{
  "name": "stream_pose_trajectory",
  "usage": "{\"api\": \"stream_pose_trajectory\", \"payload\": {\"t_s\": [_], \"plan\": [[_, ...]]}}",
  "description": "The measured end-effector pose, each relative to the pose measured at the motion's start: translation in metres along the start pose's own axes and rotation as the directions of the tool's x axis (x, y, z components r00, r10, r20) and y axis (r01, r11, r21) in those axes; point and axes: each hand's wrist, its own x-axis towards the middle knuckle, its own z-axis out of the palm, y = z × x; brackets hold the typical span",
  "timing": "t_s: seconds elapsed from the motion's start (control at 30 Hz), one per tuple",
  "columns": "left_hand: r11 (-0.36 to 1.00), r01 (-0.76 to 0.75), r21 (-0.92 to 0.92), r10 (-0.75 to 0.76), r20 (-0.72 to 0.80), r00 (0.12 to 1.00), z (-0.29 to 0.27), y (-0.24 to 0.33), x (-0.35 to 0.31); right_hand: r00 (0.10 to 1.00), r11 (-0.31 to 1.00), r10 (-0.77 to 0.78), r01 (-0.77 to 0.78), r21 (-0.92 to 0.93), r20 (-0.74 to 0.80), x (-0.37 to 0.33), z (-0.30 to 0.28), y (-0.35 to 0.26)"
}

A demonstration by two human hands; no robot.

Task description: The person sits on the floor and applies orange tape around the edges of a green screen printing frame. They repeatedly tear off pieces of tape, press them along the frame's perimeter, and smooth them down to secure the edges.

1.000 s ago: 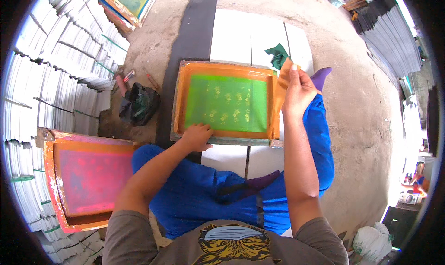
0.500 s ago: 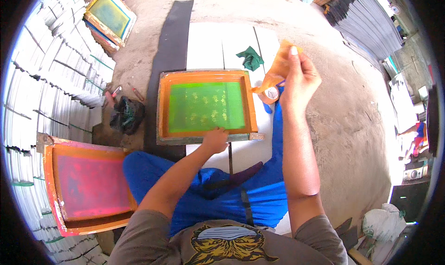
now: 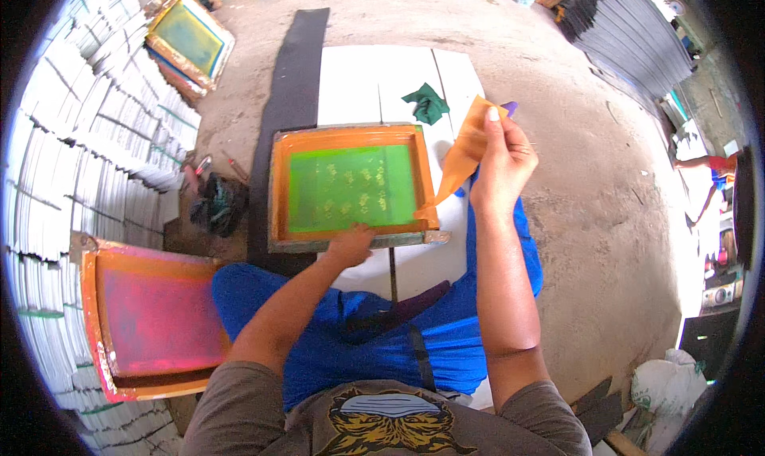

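A silk-screen frame (image 3: pixel 279 177) with orange-taped inner sides and green mesh (image 3: pixel 351 189) lies in front of me on white boards. Pale yellowish flower motifs show in its mesh. My left hand (image 3: pixel 351 245) grips the frame's near rim, fingers curled over the edge. Raised beyond the frame's right side, my right hand (image 3: pixel 504 161) pinches a strip of orange-brown tape (image 3: pixel 462 153) between thumb and fingers. The strip slants down to the frame's near right inner corner, its lower end touching there. A crumpled green cloth (image 3: pixel 428 104) lies beyond the frame.
A second frame with pink mesh (image 3: pixel 163 320) leans by my left knee. Left of the dark strip (image 3: pixel 287 89) sits a black bag (image 3: pixel 217 203) beside small tools. Stacks of white sheets (image 3: pixel 88 145) line the left side. More frames (image 3: pixel 189 37) lean farther back.
My right hand has come slightly left and down, bringing the tape strip's lower end to the frame's near right corner. The orange tape roll is no longer plainly visible. My left hand slid slightly left.
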Motion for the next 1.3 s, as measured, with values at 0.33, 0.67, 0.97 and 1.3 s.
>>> {"api": "stream_pose_trajectory", "payload": {"t_s": [0.33, 0.67, 0.97, 1.3], "plan": [[0.961, 0.181, 0.209, -0.206, 0.103, 0.973, -0.052, -0.128, -0.103, 0.982, 0.989, 0.149, -0.149, -0.005, 0.115, -0.045, 0.033, 0.014], [0.74, -0.238, -0.629, -0.115, -0.467, 0.876, -0.186, -0.026, -0.086, 0.813, 0.883, 0.308, -0.438, 0.169, 0.493, -0.046, 0.058, -0.007], [0.129, -0.365, -0.922, 0.189, -0.338, 0.922, -0.26, 0.055, -0.08, 0.6, 0.601, 0.266, -0.715, 0.357, 0.754, -0.038, 0.08, -0.068], [-0.128, -0.179, -0.975, 0.311, -0.211, 0.927, -0.246, 0.072, -0.071, 0.596, 0.406, 0.227, -0.777, 0.481, 0.771, -0.014, 0.056, -0.072]]}}
